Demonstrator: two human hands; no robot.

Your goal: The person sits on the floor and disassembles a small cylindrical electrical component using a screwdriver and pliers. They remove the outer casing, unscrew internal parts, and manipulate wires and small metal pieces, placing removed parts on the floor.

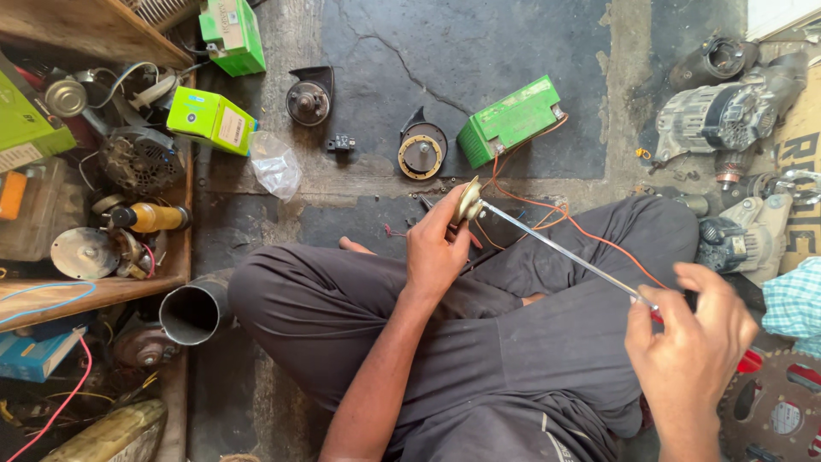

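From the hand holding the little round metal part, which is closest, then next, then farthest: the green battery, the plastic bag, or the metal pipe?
Measured from the left hand in the head view:
1. Green battery, just above it and slightly right.
2. Clear plastic bag, up and to the left.
3. Metal pipe, far left beside the knee.

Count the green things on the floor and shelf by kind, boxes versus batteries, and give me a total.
Green cardboard boxes: 3, one at the top, one by the shelf, one at the left edge
Green batteries: 1, wired, ahead of the left hand
Total: 4
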